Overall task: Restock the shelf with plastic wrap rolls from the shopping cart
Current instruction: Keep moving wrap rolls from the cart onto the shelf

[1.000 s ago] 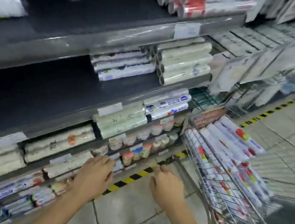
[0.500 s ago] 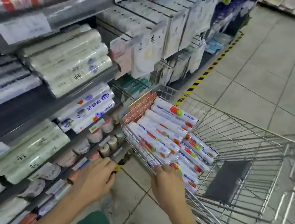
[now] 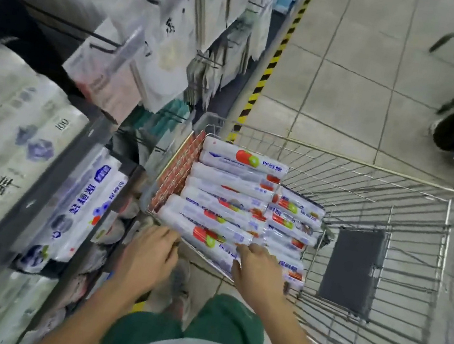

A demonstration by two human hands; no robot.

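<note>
Cart (image 3: 370, 179) wire rims white, fruit-printed rolls (image 3: 230, 199); left hand (image 3: 149, 255) loose at the rim, right hand (image 3: 258, 268) spread on the rolls, not gripping.

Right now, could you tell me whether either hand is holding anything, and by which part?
Both hands reach the nearest plastic wrap roll in the shopping cart: left hand by its left end, right hand further right. A closed grip cannot be told.
</note>
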